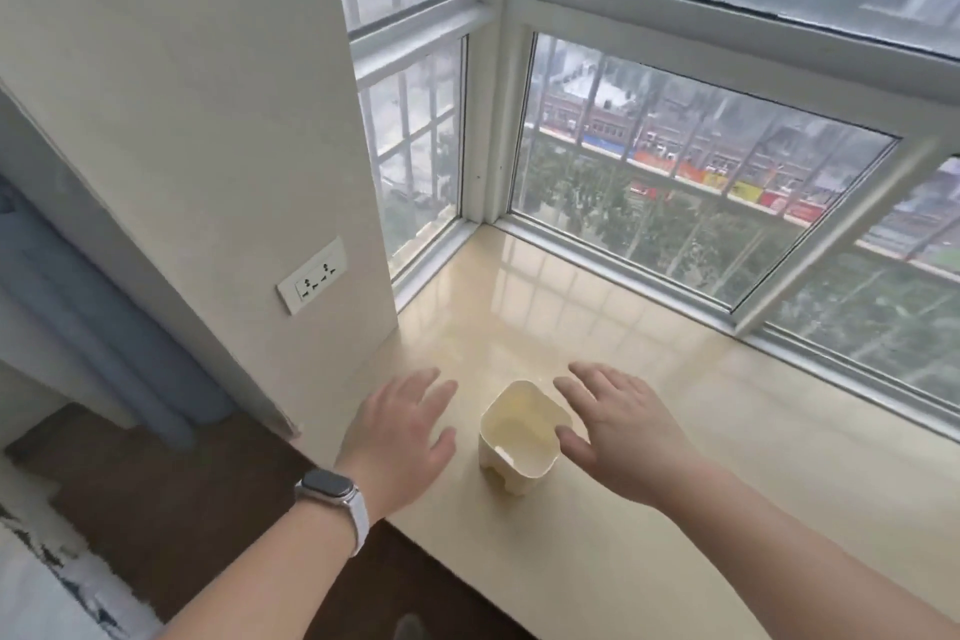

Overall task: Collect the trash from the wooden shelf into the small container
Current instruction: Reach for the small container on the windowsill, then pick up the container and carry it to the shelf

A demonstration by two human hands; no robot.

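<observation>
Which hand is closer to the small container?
Right. The right hand has its thumb at the container rim; the left hand hovers apart on the other side.

The small container (519,431) is standing on the window sill (675,509), near its front edge and towards its left end. The left hand (405,431) is spreading flat just left of the container, apart from it. The right hand (618,426) is spreading just right of it, its thumb reaching the container's right rim, though contact cannot be told. A watch (330,486) is sitting on the left wrist. Behind the sill, the window (675,203) is running along its far edge and turning the corner at the left. Left of the sill, a wall (182,120) is carrying a socket (311,276). Further left a curtain (104,327) is hanging, and the floor (182,509) is lying below the sill's front edge.
</observation>
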